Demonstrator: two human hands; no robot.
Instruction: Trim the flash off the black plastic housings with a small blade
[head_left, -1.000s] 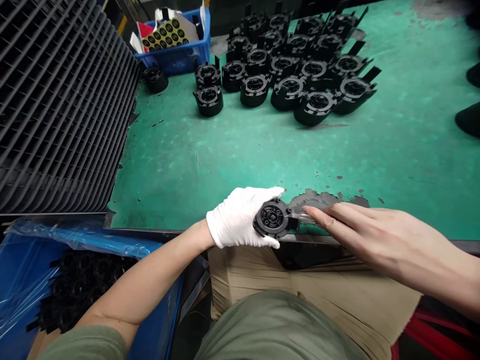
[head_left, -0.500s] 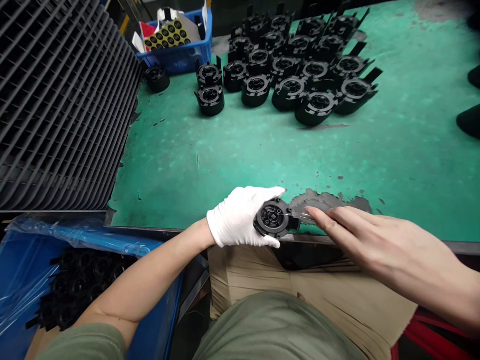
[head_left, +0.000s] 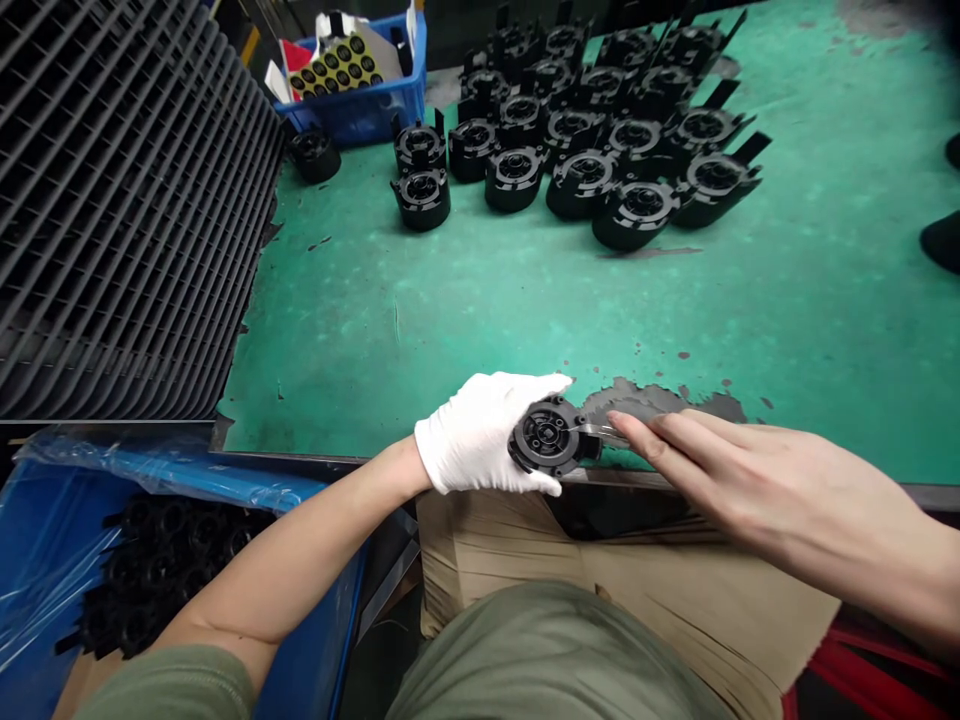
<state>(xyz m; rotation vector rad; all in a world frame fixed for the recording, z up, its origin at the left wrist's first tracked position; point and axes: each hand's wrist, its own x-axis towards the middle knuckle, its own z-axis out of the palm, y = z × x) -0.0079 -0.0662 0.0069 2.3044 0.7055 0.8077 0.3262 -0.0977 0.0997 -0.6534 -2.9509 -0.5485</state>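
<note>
My left hand [head_left: 480, 437], in a white glove, is closed round a black round plastic housing [head_left: 547, 437] at the table's front edge. The housing's ringed face is turned up towards me. My bare right hand [head_left: 720, 460] pinches a pair of thin metal tweezers [head_left: 602, 432] from the right. The tips of the tweezers reach over the housing's face, near its centre; whether they grip a small part there cannot be made out. The fingers hide the tweezers' rear end.
Several similar black housings [head_left: 514, 178] stand at the back of the green table [head_left: 465, 300]. A blue bin [head_left: 382, 105] holds a sheet of round stickers. Stacked black racks [head_left: 127, 220] rise at the left. Below them, a plastic-lined blue crate [head_left: 292, 495] holds more black parts [head_left: 154, 570].
The tweezers show more clearly against the housing, their angle slightly changed. Both hands stay in nearly the same place, and the housing is still in the left one.
</note>
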